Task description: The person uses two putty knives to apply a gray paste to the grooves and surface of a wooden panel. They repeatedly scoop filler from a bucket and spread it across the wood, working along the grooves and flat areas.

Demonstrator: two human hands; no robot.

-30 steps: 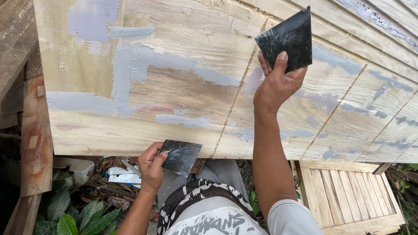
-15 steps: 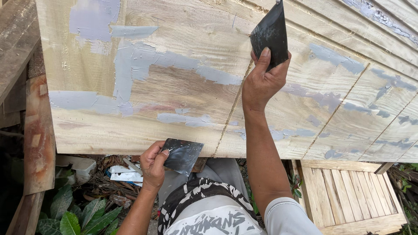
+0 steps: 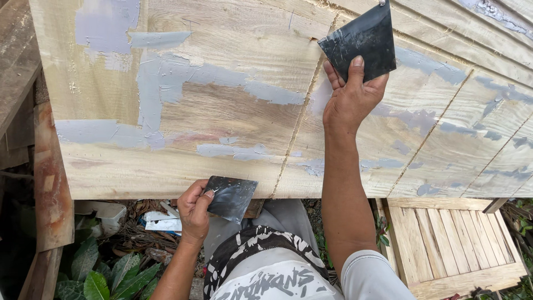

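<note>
A big pale wooden panel [image 3: 233,100] made of joined planks fills the upper view, patched with grey filler [image 3: 161,83] in streaks. My right hand [image 3: 350,100] reaches up and presses a dark flat scraper blade [image 3: 361,39] against the panel beside a seam. My left hand [image 3: 194,208] is low, at the panel's near edge, holding a second dark scraper plate [image 3: 230,197] by its corner, flat and away from the wood.
A smaller slatted wooden panel [image 3: 449,244] lies at the lower right. Rusty-looking boards [image 3: 50,183] stand at the left. Below are green leaves [image 3: 94,272], litter and white scraps [image 3: 161,222] on the ground.
My right hand has shifted the upper scraper along the seam area, first left, then back right and up, turning the blade flatter. The left hand has stayed put.
</note>
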